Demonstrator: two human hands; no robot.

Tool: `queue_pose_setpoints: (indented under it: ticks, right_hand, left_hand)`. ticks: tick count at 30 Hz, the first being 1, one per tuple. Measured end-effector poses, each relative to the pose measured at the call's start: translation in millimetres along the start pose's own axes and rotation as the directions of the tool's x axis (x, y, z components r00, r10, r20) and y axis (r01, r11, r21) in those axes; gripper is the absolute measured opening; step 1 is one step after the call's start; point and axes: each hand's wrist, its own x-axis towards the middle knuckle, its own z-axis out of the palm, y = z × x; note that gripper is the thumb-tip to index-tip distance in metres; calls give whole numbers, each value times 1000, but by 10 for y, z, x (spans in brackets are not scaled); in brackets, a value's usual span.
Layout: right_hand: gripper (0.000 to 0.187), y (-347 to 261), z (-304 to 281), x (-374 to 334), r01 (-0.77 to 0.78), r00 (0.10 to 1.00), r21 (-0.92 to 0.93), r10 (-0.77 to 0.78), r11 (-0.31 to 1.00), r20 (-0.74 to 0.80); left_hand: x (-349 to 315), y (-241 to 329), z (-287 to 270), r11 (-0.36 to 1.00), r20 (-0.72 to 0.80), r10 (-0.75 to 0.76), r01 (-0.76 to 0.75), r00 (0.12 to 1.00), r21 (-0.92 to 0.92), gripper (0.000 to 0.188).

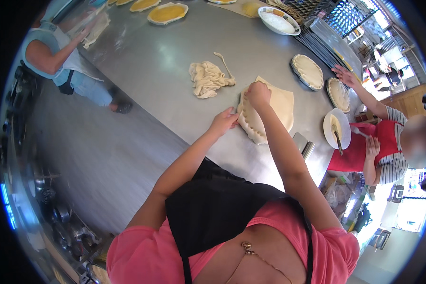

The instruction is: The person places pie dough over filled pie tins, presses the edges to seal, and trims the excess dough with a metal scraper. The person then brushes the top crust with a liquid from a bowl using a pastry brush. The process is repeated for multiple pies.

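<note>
A pie covered by a pale sheet of dough [280, 106] lies before me on the metal table. Scalloped crimps run along its left and near edge, while the sheet hangs flat past the rim on the right. My right hand [259, 94] is closed at the far left of the rim, its fingertips curled down and mostly hidden on the dough edge. Against the left side of the rim, my left hand [224, 121] pinches the dough edge between thumb and fingers. Crumpled dough scraps [207, 79] lie just beyond my left hand.
A bench scraper [304, 145] lies right of the pie. Beyond it stands a white bowl [337, 128] holding a brush, near a co-worker in a red apron [386, 144]. Two topped pies [307, 72] sit at right. Yellow-filled pies [167, 13] and another person [61, 57] are at far left.
</note>
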Motion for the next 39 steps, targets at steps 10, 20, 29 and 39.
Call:
queue_pose_setpoints:
  ticks: [10,20,29,39]
  right_hand:
    - [4,-64,27,-684,434,894,107,-442,895,75]
    - [13,133,-254,-1100,574,819,-154,-565,804,105]
    - [6,81,-159,-934,452,891,-114,-443,885,99]
    - [8,-108,-180,-563,254,961,10,-252,967,-112]
  left_hand:
    - [-524,-237,306,855,399,-276,413,874,-313,32]
    - [-454,-137,759,791,669,-313,575,674,-208,37]
    - [-414,-128,434,905,669,-389,399,633,149,36]
    - [-623,98,-209,942,417,-322,333,850,48,45]
